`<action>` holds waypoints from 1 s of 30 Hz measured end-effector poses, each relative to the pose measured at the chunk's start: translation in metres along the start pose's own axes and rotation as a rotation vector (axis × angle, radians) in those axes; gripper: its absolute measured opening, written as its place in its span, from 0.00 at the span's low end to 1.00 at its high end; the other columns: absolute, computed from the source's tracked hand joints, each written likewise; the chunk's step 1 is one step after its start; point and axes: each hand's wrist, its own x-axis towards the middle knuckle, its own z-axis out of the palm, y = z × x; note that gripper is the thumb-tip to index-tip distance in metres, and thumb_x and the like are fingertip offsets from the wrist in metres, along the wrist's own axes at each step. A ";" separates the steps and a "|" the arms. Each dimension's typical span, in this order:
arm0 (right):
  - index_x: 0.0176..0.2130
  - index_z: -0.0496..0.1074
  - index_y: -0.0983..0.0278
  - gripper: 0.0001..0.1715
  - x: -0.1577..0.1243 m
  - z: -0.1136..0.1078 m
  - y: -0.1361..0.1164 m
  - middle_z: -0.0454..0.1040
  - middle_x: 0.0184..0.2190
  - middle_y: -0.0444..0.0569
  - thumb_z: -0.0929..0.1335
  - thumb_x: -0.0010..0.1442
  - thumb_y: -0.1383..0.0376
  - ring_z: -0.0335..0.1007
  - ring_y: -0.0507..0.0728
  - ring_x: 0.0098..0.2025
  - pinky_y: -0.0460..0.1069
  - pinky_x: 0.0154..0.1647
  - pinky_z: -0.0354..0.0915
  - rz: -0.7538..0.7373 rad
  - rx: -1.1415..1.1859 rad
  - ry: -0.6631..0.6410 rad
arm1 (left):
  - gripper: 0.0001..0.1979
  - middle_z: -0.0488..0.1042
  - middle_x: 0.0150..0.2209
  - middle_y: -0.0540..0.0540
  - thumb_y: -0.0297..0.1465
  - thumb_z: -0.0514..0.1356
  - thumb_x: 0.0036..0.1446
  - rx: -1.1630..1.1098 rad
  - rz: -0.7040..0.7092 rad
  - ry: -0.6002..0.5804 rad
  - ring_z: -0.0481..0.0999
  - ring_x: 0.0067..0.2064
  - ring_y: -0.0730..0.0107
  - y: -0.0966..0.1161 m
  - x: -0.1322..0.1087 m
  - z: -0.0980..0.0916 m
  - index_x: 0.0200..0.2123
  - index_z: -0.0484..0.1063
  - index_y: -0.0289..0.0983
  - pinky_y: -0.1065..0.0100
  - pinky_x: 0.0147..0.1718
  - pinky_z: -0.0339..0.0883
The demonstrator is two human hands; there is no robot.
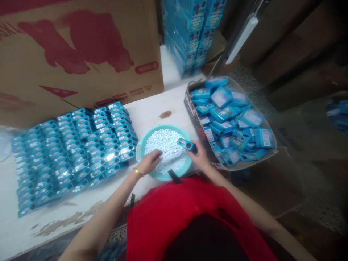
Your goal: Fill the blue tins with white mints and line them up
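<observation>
A teal basin [139,151] full of small white pellets [165,145] stands on the white table in front of me. My left hand [150,161] is at the basin's left side, its fingers curled down at the pellets; whether they pinch any is hidden. My right hand [199,155] grips a small blue box [185,144] by its right end, over the basin's right rim. The box lies roughly level, with a dark round spot on its face near my fingers.
Rows of blue boxes [78,148] cover the table at left, before a large cardboard carton [81,47]. An open carton [194,112] heaped with blue packs [223,116] stands at right. Stacked blue packs [190,36] rise at the back. A metal post [241,40] leans behind.
</observation>
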 end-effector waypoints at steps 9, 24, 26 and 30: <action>0.51 0.64 0.62 0.24 -0.015 0.025 0.000 0.70 0.46 0.55 0.63 0.53 0.72 0.65 0.63 0.52 0.61 0.55 0.63 -0.190 -0.078 -0.165 | 0.12 0.70 0.37 0.43 0.31 0.48 0.63 0.392 -0.028 -0.138 0.72 0.37 0.66 0.082 0.001 -0.047 0.42 0.69 0.33 0.65 0.37 0.65; 0.50 0.64 0.61 0.19 -0.013 -0.004 0.006 0.71 0.44 0.53 0.66 0.57 0.66 0.69 0.61 0.48 0.58 0.50 0.67 -0.121 0.031 -0.073 | 0.11 0.70 0.38 0.38 0.24 0.48 0.61 0.552 -0.398 -0.199 0.73 0.41 0.59 0.047 -0.006 -0.017 0.40 0.69 0.33 0.61 0.40 0.66; 0.49 0.64 0.61 0.18 -0.011 -0.012 0.006 0.71 0.43 0.52 0.67 0.57 0.64 0.70 0.61 0.46 0.57 0.48 0.68 -0.098 0.040 -0.046 | 0.11 0.71 0.38 0.38 0.22 0.49 0.60 0.468 -0.441 -0.250 0.74 0.41 0.59 0.016 -0.004 0.013 0.38 0.70 0.33 0.62 0.41 0.66; 0.48 0.65 0.60 0.19 -0.008 -0.021 0.007 0.72 0.42 0.51 0.69 0.57 0.61 0.70 0.59 0.44 0.55 0.47 0.68 -0.049 0.036 -0.017 | 0.10 0.72 0.43 0.38 0.26 0.50 0.61 0.330 -0.399 -0.220 0.74 0.44 0.61 -0.005 0.019 0.074 0.43 0.68 0.34 0.64 0.44 0.66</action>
